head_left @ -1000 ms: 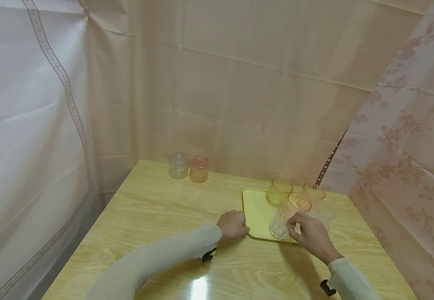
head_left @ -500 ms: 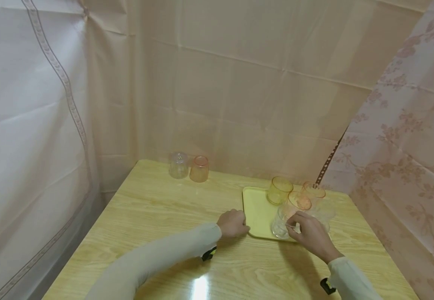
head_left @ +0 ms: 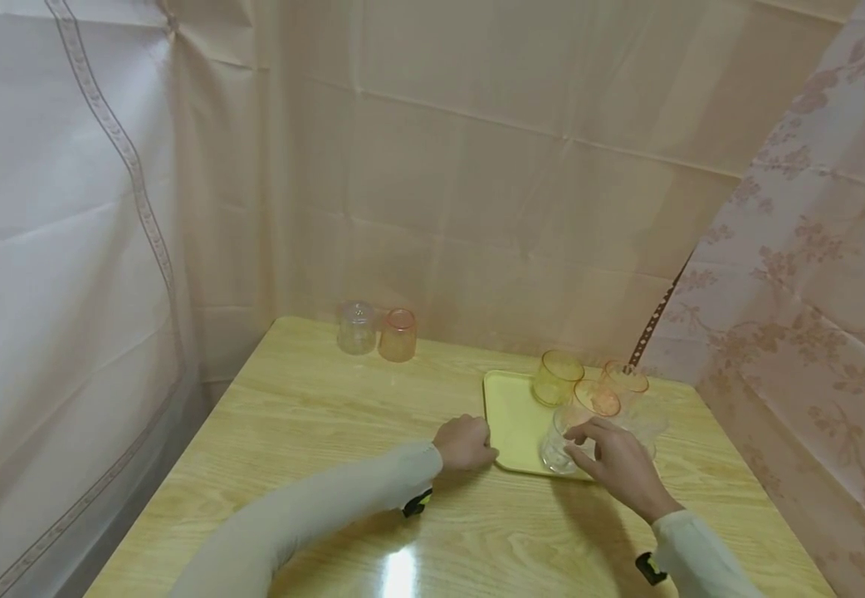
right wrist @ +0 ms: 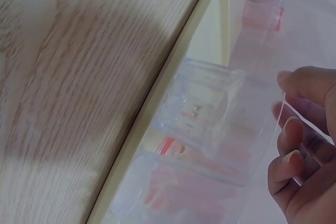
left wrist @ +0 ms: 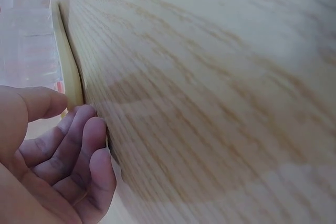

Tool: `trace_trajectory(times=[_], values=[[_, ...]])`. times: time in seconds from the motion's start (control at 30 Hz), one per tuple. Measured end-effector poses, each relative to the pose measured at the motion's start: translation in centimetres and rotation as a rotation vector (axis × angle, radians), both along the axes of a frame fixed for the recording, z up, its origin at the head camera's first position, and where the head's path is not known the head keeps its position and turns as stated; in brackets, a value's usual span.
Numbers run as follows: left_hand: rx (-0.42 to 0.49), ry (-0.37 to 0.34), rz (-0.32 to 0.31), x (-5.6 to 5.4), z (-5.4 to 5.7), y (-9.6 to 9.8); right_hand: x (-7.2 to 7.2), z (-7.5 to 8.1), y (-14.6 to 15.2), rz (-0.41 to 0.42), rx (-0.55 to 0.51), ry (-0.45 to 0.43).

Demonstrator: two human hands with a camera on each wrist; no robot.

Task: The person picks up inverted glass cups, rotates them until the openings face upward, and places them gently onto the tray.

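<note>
My left hand (head_left: 466,443) holds the front left corner of a yellow tray (head_left: 510,423); in the left wrist view its thumb and curled fingers meet at the tray rim (left wrist: 68,66). On the tray's front part stands a clear cup (head_left: 556,455), mouth up. My right hand (head_left: 618,467) is at that cup's rim, with a gap showing between thumb and index finger. In the right wrist view the fingertips (right wrist: 292,127) lie close to the rim, and whether they touch it is hard to tell. Behind it are a yellow cup (head_left: 558,380) and an orange cup (head_left: 597,400).
Another orange cup (head_left: 626,379) and a clear cup (head_left: 649,422), partly behind my right hand, stand at the tray's right. A clear purplish cup (head_left: 356,330) and a pink cup (head_left: 398,339) sit upside down at the table's back left. Curtains enclose the table (head_left: 313,407).
The clear cup at my right hand has gone from leaning to upright, shifting slightly right. My right thumb and index finger have spread apart. My left hand stays at the tray corner.
</note>
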State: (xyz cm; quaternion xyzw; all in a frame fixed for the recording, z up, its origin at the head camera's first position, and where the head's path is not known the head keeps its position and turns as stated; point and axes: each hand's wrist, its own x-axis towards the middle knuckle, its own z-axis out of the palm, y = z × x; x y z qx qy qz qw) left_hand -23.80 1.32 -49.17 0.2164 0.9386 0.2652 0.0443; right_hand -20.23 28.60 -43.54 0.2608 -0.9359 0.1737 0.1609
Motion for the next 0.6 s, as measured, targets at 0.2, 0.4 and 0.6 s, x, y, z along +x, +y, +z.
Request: trace_trajectory(times=[0.2, 0.4, 0.6], values=[[-0.010, 0.007, 0.005, 0.1, 0.2, 0.0, 0.0, 0.1, -1.0, 0.060, -0.053, 0.055], [-0.007, -0.006, 0.005, 0.1, 0.3, 0.0, 0.2, 0.2, -2.3, 0.082, -0.071, 0.061], [-0.004, -0.030, 0.008, 0.1, 0.3, 0.0, 0.4, -0.5, -3.5, 0.122, -0.083, 0.024]])
